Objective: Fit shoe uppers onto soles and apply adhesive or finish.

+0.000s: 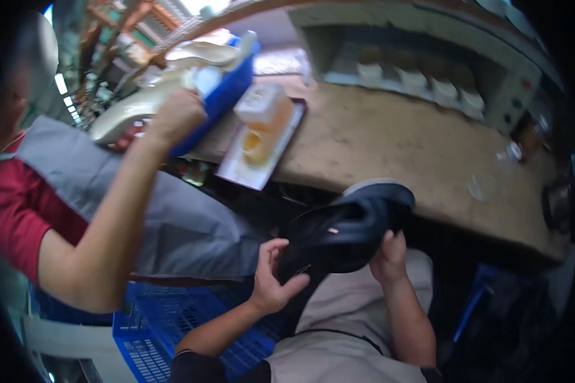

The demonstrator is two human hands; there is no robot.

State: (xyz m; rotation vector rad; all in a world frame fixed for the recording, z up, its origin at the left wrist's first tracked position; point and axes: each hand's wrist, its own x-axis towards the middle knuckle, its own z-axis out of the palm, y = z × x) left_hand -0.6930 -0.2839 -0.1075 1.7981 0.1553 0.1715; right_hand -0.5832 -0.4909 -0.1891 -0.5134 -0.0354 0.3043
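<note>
A black shoe (pixel 338 233) with a pale sole edge is tilted in front of me, above my lap. Its rounded end points to the upper right, over the table's front edge. My left hand (pixel 276 281) is curved round the lower-left end, thumb and fingers apart on either side of it. At the shoe's right side my right hand (pixel 390 258) grips the edge, its fingers partly hidden behind the shoe. A small pale tag or mark shows on the dark upper.
A brown-topped table (pixel 377 137) runs ahead, bearing a grey oven-like unit (pixel 517 96) with several pale pieces inside. A white tray (pixel 244 171) holds a plastic container (pixel 262 105). Left, a co-worker's arm (pixel 124 198) reaches over a blue bin (pixel 227 96). A blue crate (pixel 150 348) stands below.
</note>
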